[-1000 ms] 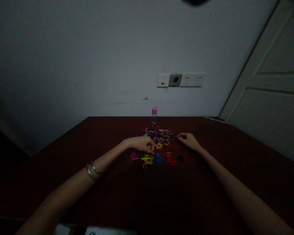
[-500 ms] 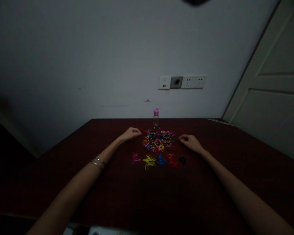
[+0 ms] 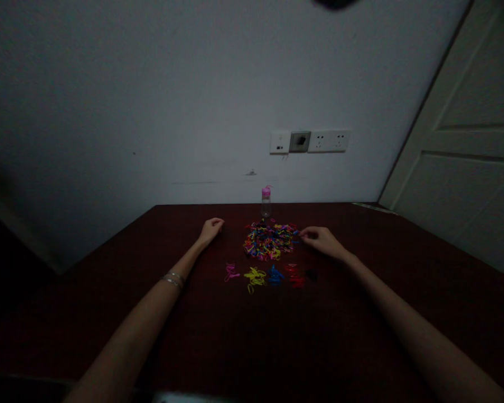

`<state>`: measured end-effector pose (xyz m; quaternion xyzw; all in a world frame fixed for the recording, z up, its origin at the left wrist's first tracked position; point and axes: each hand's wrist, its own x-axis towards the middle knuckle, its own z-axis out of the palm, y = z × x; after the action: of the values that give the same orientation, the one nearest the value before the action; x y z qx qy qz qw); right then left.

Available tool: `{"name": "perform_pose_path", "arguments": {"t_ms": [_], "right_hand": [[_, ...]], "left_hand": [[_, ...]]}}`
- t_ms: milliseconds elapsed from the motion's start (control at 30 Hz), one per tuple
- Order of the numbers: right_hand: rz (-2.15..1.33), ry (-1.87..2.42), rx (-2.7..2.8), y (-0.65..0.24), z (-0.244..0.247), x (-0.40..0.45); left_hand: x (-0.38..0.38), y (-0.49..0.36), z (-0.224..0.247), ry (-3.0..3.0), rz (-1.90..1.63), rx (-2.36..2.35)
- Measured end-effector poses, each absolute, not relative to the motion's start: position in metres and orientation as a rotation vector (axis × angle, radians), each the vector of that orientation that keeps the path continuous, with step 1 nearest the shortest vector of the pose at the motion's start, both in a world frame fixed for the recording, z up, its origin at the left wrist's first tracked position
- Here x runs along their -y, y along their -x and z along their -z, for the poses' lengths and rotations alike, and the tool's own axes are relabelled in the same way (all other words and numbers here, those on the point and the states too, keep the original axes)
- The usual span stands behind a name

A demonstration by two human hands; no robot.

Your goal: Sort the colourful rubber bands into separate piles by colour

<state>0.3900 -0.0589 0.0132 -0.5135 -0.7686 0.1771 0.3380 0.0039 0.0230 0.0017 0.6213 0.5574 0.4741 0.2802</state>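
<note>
A loose heap of small multicoloured rubber bands [image 3: 269,242] lies on the dark red table. At its right edge, my right hand [image 3: 322,240] has thumb and forefinger pinched on a blue rubber band [image 3: 295,232]. My left hand [image 3: 212,228] rests on the table left of the heap, fingers curled in, with nothing visible in them. In front of the heap runs a row of sorted groups: pink bands [image 3: 231,272], yellow bands [image 3: 256,277], blue bands [image 3: 275,274], red bands [image 3: 294,275] and a dim black group [image 3: 311,275].
Behind the heap stands a clear bottle [image 3: 266,208] with a pink cap, near the wall. Wall sockets [image 3: 311,141] sit above the table [image 3: 218,336]. A pale panelled door [image 3: 466,168] is at the right. The light is dim.
My left hand has drawn back to the left, away from the heap. My right hand has moved left, its fingertips now at the blue band on the heap's edge.
</note>
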Motion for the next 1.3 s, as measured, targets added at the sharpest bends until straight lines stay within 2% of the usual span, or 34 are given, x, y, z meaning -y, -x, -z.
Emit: {"name": "perform_pose_path", "arguments": {"t_ms": [333, 533, 1033, 1300], "right_hand": [[-0.638, 1.07, 2.225, -0.326, -0.028, 0.083], [-0.524, 1.065, 2.359, -0.323, -0.019, 0.084], [-0.559, 1.104, 2.269, -0.322, -0.029, 0.087], [-0.66, 0.898, 2.31, -0.281, -0.035, 0.115]], "left_hand": [[-0.021, -0.002, -0.002, -1.641, -1.287, -1.549], [-0.024, 0.001, 0.003, -1.63, -1.32, -1.55], [-0.025, 0.0, 0.004, -1.615, -1.374, -1.507], [-0.021, 0.0, 0.001, -1.586, -1.369, -1.493]]}}
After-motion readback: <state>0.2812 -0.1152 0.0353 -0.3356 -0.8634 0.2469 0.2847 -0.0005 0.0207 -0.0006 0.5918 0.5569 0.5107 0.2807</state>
